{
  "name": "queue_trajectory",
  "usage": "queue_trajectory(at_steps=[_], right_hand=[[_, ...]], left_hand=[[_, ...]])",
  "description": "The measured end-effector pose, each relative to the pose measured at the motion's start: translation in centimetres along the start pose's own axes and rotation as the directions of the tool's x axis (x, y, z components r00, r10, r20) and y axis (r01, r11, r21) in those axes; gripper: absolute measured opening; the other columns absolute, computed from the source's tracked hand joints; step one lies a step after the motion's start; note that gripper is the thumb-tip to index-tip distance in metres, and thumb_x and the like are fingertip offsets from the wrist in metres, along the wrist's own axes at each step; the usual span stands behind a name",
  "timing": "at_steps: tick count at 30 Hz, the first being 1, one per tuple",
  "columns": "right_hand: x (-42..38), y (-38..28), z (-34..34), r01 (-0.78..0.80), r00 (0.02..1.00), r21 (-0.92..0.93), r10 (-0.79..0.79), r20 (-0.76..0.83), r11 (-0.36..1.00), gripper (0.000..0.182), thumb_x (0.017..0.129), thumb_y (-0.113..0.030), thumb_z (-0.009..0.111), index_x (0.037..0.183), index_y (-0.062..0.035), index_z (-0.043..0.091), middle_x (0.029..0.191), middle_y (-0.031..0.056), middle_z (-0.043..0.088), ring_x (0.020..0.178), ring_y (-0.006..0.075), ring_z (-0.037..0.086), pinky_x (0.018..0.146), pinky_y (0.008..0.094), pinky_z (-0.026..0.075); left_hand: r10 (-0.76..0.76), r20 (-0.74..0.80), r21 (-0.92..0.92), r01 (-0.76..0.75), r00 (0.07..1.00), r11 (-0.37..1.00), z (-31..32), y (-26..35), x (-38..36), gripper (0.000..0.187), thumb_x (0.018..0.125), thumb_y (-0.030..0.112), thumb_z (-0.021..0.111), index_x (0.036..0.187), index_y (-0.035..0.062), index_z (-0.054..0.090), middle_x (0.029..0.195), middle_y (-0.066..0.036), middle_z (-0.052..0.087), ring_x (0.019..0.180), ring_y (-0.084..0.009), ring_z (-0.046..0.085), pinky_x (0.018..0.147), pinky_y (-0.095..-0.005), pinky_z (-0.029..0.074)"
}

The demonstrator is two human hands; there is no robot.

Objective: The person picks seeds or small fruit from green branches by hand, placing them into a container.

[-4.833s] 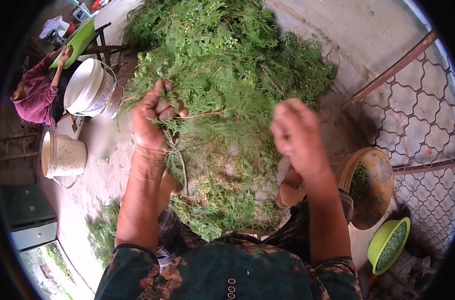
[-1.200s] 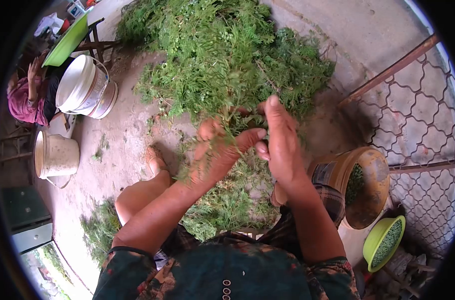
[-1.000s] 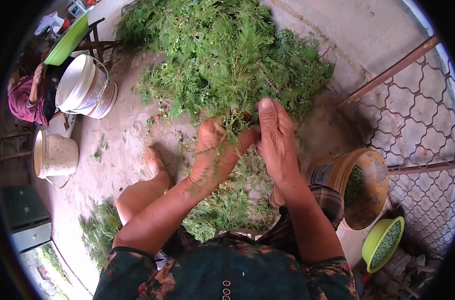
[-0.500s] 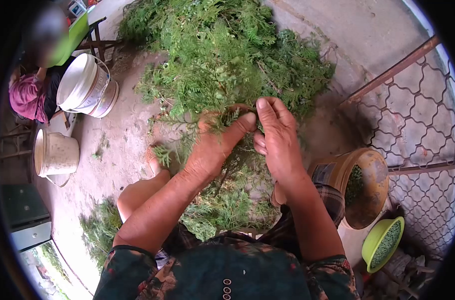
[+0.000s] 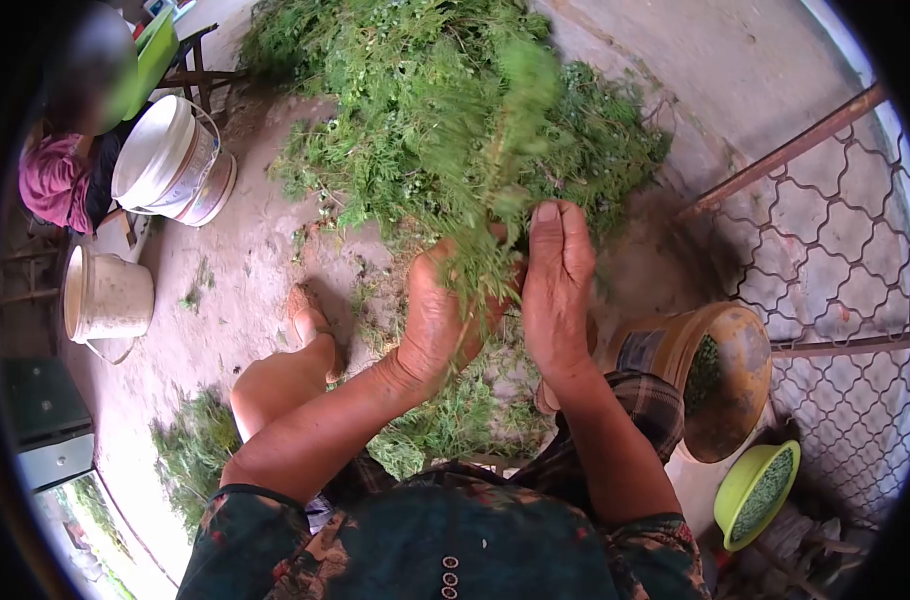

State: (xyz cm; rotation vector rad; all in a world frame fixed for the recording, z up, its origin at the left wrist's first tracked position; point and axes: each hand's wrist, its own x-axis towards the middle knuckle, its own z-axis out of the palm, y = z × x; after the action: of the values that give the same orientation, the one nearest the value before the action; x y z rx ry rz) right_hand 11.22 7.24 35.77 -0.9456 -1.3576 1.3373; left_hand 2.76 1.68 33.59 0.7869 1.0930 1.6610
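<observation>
A leafy green sprig (image 5: 505, 130), blurred by motion, rises from my left hand (image 5: 440, 305), whose fingers are closed round its lower part and partly hidden by leaves. Just to the right is my right hand (image 5: 558, 285), thumb up beside the forefinger, its palm side turned toward the sprig. The other fingers of that hand are mostly hidden, and whether it holds anything does not show. Beyond both hands lies a large pile of cut green branches (image 5: 375, 110) on the floor. Loose sprigs (image 5: 445, 420) lie below the hands, between my legs.
At right are a tilted bucket (image 5: 740, 380) with green bits inside, a lime-green basin (image 5: 760, 495) of small green pieces and a wire mesh panel (image 5: 825, 250). White buckets (image 5: 165, 160) and a pale bucket (image 5: 110, 295) stand left, near another person (image 5: 55, 185).
The sprig has swung up and away from me in my left hand. My left hand has turned more upright, and my right hand's thumb and fingers have straightened.
</observation>
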Motion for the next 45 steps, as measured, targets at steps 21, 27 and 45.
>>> queue_trajectory(at_steps=[21, 27, 45], right_hand=[[1.6, 0.1, -2.9, -0.550, 0.828, 0.671, 0.427, 0.363, 0.497, 0.027, 0.093, -0.036, 0.045, 0.089, -0.0101, 0.051, 0.070, 0.0067, 0.053, 0.041, 0.0095, 0.039, 0.037, 0.0230, 0.030], [1.6, -0.4, -3.2, -0.553, 0.828, 0.654, 0.431, 0.360, 0.516, 0.030, 0.093, -0.038, 0.046, 0.084, -0.0098, 0.051, 0.075, 0.0071, 0.052, 0.043, 0.0091, 0.038, 0.038, 0.0219, 0.030], [0.1, -2.4, -3.2, -0.025, 0.861, -0.153, 0.099, 0.499, 0.988, 0.014, 0.084, -0.014, 0.064, 0.089, -0.0020, 0.060, 0.074, 0.0002, 0.057, 0.067, 0.0058, 0.050, 0.059, 0.0212, 0.041]], left_hand=[[-0.507, -0.110, -0.387, 0.433, 0.855, 0.814, -2.8, 2.5, 3.6, 0.017, 0.085, 0.021, 0.063, 0.097, 0.0094, 0.060, 0.079, 0.003, 0.053, 0.060, -0.0089, 0.040, 0.062, -0.0293, 0.045], [-0.570, -0.201, -0.529, 0.401, 0.797, 0.748, -2.5, 3.9, 4.1, 0.013, 0.090, 0.022, 0.054, 0.085, 0.0116, 0.049, 0.062, 0.004, 0.042, 0.046, -0.0077, 0.033, 0.043, -0.0228, 0.032], [-0.363, 0.216, -0.826, 0.368, 0.906, 0.428, -8.2, 5.2, 5.7, 0.023, 0.095, 0.027, 0.041, 0.080, 0.0098, 0.036, 0.061, 0.003, 0.035, 0.045, -0.0068, 0.029, 0.043, -0.0231, 0.026]])
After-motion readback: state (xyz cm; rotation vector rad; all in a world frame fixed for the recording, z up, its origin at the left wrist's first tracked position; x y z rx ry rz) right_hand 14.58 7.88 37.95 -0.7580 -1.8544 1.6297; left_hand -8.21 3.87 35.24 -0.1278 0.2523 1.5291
